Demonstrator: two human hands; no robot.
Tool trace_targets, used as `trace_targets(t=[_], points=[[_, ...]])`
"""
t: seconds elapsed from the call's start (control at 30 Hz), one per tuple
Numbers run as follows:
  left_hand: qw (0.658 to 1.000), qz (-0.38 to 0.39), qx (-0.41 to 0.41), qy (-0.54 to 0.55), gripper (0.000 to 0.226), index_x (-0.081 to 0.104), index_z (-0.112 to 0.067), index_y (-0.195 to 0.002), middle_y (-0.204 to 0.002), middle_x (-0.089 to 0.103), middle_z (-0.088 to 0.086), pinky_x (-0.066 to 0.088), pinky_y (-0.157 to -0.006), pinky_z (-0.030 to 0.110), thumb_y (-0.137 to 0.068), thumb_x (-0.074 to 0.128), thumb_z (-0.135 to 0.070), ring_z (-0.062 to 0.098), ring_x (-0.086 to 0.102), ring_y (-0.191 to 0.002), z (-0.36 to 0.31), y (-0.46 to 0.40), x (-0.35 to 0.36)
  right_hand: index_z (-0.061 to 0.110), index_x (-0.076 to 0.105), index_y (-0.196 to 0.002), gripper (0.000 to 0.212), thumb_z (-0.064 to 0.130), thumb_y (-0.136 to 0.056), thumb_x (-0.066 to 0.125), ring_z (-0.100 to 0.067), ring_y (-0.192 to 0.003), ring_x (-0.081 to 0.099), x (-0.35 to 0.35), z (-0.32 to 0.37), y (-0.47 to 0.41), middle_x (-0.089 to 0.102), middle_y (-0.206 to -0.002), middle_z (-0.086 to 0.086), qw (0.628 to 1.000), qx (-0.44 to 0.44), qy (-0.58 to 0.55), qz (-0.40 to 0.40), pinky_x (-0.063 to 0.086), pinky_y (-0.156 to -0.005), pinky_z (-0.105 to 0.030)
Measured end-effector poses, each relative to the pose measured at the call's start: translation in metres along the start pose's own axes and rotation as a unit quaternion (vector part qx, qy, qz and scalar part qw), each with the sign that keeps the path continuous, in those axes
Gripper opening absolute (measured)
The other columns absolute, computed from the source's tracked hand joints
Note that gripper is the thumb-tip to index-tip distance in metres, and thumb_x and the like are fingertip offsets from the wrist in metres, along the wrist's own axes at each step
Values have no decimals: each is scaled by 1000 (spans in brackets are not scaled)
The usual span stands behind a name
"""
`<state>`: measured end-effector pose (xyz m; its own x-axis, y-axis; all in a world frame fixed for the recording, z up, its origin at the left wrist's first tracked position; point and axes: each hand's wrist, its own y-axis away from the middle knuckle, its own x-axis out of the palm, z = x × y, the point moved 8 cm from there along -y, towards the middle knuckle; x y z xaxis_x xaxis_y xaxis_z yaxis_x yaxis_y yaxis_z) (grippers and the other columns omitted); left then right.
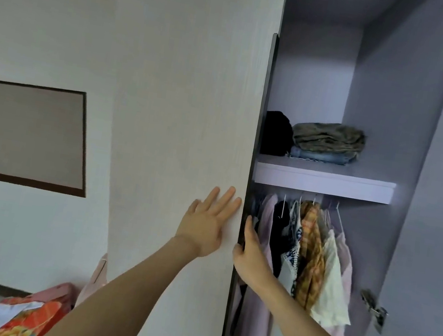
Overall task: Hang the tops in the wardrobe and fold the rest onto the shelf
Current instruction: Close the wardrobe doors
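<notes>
Indoors, left hand (207,223) lies flat on white wardrobe door (189,104), shelf (325,181) beside.

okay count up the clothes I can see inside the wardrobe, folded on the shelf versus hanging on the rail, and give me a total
Folded on the shelf: 3, a black bundle, an olive piece and a denim piece under it.
Hanging on the rail: about 6, among them a plaid top, a white top and a black top; the overlap makes this count rough.
Total: about 9.
</notes>
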<state>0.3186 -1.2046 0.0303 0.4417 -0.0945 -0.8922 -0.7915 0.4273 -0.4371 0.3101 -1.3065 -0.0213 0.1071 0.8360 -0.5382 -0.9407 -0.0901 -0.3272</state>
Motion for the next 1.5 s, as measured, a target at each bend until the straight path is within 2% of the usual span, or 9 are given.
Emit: trace_targets(t=[0.17,0.23,0.33,0.63,0.8,1.03,1.2,1.37,1.5], points=[[998,36,-19,-53,74,-11,-31,-149,-155,-27,-7,4,-117,51,-95,37,-18,23,-20,-144,1,-35,8,32,-1,-151,69,13,-97,39,0,-66,45,-14,-24,-31,42,-88,15,998,58,17,25,38,-53,-7],[997,54,-24,-58,72,-9,-31,-150,-155,-27,-7,4,-117,51,-96,38,-19,23,-20,-144,2,-45,12,33,5,-150,65,13,-97,37,-14,-84,60,-22,-30,-38,55,-126,-4,997,67,10,33,45,-68,-17],[996,71,-32,-52,72,-6,-31,-150,-155,-27,-7,6,-117,52,-96,39,-19,23,-19,-144,3,-56,15,29,9,-150,62,12,-98,37,-13,-128,42,-27,-30,-38,24,-154,-1,997,50,5,66,35,-93,-10],[986,-1,-23,166,49,29,-20,-145,-159,11,0,14,-117,44,-98,39,-25,24,4,-146,-66,-34,13,12,57,-127,38,2,-95,41,-5,-106,53,-135,-21,73,59,-125,0,981,-20,93,-170,34,-84,1],[940,-51,206,268,48,39,-15,-142,-150,33,4,23,-114,33,-94,46,-18,18,28,-140,-200,-8,-11,6,68,-102,36,0,-83,38,-18,-90,59,-232,8,199,66,-97,-2,888,-72,176,-418,45,-81,-23],[854,-129,342,370,49,42,-11,-140,-147,38,6,19,-110,23,-92,51,-11,20,34,-136,-346,9,-91,2,52,-120,42,4,-82,36,-23,-105,48,-341,36,338,44,-116,1,704,-87,295,-640,39,-91,-28],[828,-131,381,391,55,31,-16,-145,-152,27,5,22,-113,29,-94,49,-16,19,27,-140,-394,20,-123,8,27,-146,56,2,-91,37,-23,-124,48,-369,-14,316,45,-141,-6,818,100,153,-546,37,-103,-31],[824,-179,362,399,56,29,-20,-147,-155,20,4,22,-113,30,-95,49,-21,21,25,-141,-356,22,-136,24,49,-95,15,21,-91,35,-6,-62,45,-345,-7,314,47,-71,14,790,16,174,-588,37,-64,-27],[797,-333,373,338,52,32,-22,-144,-153,24,10,19,-113,40,-93,42,-31,26,19,-143,-311,34,-168,13,59,-127,46,30,-96,30,-11,-70,55,-308,22,288,61,-79,0,814,-104,207,-533,44,-62,-24]])
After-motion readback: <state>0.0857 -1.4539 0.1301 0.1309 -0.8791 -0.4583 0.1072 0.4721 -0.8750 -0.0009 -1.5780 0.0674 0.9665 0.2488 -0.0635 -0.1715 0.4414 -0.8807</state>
